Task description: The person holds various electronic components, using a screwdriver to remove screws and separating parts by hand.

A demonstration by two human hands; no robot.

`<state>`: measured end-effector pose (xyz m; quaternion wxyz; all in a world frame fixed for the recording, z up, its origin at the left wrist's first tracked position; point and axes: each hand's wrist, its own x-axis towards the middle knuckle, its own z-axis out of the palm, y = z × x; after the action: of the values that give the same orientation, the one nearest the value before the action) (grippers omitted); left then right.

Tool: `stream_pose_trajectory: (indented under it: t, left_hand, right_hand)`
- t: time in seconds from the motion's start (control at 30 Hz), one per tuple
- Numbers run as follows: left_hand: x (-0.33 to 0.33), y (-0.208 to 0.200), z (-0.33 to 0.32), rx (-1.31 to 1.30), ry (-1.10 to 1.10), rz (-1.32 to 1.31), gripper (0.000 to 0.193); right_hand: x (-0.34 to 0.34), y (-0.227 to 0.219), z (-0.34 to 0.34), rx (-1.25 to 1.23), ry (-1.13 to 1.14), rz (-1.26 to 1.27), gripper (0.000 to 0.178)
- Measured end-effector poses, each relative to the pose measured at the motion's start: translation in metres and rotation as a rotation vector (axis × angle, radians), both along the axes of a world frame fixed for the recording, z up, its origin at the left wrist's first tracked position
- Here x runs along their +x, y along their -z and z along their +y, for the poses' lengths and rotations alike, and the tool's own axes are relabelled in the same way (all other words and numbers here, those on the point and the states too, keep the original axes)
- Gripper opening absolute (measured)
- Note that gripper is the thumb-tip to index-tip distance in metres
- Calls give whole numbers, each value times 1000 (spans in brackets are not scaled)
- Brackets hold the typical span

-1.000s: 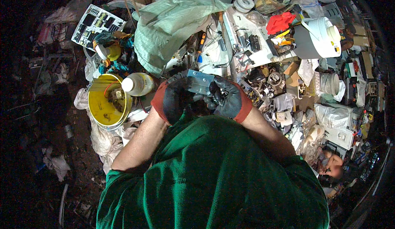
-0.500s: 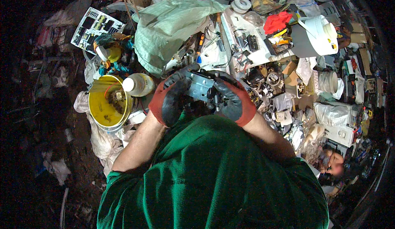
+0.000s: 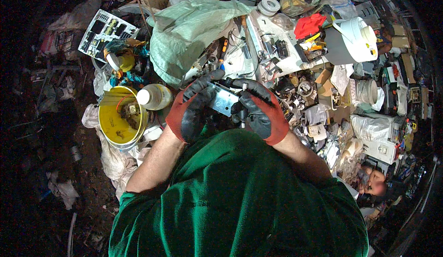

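Between my hands, in front of my chest, is a flat silvery metal plate (image 3: 223, 101) with small holes. My left hand (image 3: 194, 107), in a black and red work glove, is closed on the plate's left side. My right hand (image 3: 259, 107), gloved the same way, is closed around a short rod with shiny metal ends (image 3: 243, 115) at the plate's right edge. Its fingertips hide the rod's middle, and I cannot tell whether rod and plate are joined. Left of my left hand stands a cloudy plastic bottle (image 3: 160, 96) with a white cap.
A yellow bucket (image 3: 107, 127) with a few scraps inside stands at left. Beyond my hands lie a pale green sack (image 3: 177, 35) and an orange-handled tool (image 3: 224, 44). Small mixed parts (image 3: 300, 91) spread to the right, below a white and grey bucket (image 3: 346, 42) and a red piece (image 3: 309, 25).
My right hand has turned slightly, and the rod's upper shiny end now shows above its fingers. The plate has tilted, its right side lower, still in my left hand.
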<state>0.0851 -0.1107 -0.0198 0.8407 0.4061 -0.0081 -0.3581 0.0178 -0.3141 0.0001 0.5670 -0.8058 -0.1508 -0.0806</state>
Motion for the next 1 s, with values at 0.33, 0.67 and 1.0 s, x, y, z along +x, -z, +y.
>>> stream_pose_trajectory:
  t: [0.33,0.67,1.0]
  left_hand:
    - [4,22,2,14,-24,-273,63]
    - [0,12,1,-166,-55,-110,66]
    - [-1,17,3,-275,-31,-120,71]
  right_hand:
    - [3,-6,7,420,-9,346,41]
    - [5,-7,4,446,-60,352,42]
    - [-4,-14,14,334,-26,203,44]
